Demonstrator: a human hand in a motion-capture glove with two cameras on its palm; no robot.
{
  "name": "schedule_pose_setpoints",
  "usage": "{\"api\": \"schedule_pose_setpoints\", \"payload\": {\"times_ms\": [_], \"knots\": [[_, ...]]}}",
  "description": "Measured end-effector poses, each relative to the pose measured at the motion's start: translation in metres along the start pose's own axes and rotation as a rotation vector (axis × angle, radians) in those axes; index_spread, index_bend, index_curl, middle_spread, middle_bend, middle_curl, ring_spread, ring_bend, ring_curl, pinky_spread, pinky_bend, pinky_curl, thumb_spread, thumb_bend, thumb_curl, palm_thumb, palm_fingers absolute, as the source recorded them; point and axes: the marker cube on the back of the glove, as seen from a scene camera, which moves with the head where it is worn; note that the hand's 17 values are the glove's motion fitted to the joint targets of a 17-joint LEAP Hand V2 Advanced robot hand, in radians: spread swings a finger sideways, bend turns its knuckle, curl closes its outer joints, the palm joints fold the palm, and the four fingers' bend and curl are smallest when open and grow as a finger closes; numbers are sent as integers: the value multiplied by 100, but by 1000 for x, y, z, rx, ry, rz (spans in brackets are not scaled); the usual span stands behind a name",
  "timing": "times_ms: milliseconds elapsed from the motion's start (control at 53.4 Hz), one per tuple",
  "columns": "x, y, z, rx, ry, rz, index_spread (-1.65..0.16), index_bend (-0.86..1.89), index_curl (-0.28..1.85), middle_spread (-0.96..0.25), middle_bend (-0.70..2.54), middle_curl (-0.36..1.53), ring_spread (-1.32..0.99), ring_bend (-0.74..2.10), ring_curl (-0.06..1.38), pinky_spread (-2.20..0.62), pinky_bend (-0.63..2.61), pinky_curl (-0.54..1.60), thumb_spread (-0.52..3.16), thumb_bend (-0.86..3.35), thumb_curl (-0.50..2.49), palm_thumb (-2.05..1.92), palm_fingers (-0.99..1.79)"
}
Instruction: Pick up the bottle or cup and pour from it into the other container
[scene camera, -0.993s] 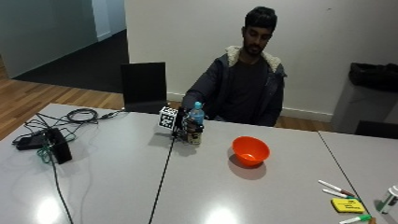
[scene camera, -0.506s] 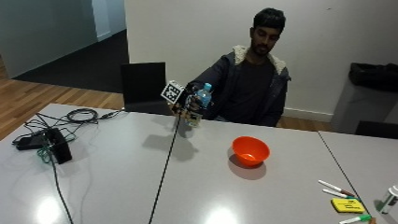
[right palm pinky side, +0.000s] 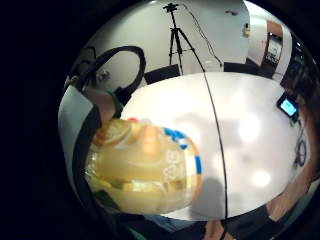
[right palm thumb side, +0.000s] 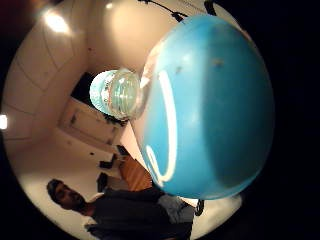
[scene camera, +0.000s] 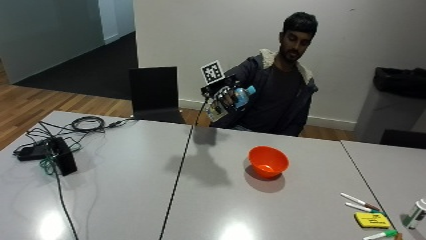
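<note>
Here the gloved right hand grips the bottle aloft, tilted, above the tabletop's far edge, well apart from the orange bowl.

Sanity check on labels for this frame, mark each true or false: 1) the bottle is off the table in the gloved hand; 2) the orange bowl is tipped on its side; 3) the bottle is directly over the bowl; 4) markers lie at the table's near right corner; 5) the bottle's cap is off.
1) True. The gloved right hand holds the bottle up in the air above the table.
2) False. The orange bowl sits upright on the table, mouth up.
3) False. The bottle is held up toward the seam side of the bowl, not over it.
4) True. The markers lie there beside a yellow block.
5) False. The cap is on the neck.
</note>
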Motion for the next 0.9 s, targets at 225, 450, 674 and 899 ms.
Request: {"api": "schedule_pose_setpoints", "payload": {"times_ms": [225,450,674,899], "knots": [[-49,-34,23,-16,234,69,-31,12,28,-28,45,43,-24,61,40,-7,34,37,65,-3,49,95,119],[-77,-65,68,70,595,-83,-31,11,28,-28,45,43,-24,61,40,-7,34,37,64,-3,49,95,119],[-97,-69,111,-48,896,-207,-31,12,28,-28,45,43,-24,61,40,-7,34,37,64,-3,50,95,119],[-106,-70,149,-127,1151,-334,-31,12,28,-28,45,43,-25,60,39,-7,34,37,64,-3,50,96,119]]}}
